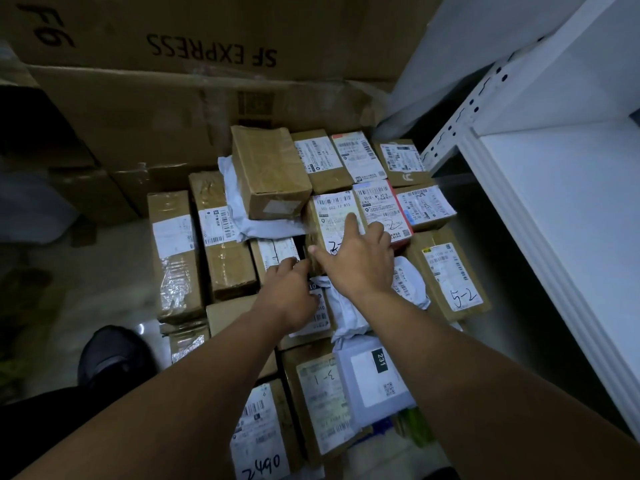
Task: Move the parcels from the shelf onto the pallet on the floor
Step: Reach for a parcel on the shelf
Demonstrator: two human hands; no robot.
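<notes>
While we seem to seat box (329,220) among parcels (450,271), right hand (356,261) lies flat, fingers wide; left hand (291,289) tucked beside, grip unclear. Next we release, reach shelf (554,202).

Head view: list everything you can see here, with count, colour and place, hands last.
cardboard parcels: more than a dozen, brown with white labels, packed together in the centre
centre parcel: one, brown, white label, mid-pile
mailer bags: at least three, white, among the parcels
large cartons: at least two, brown, behind the pile, upper one printed SF EXPRESS
shelf: one, white, right side
shoe: one, dark, lower left
left hand: at the centre parcel's near-left edge, fingertips hidden
right hand: fingers flat on the centre parcel's top
</notes>
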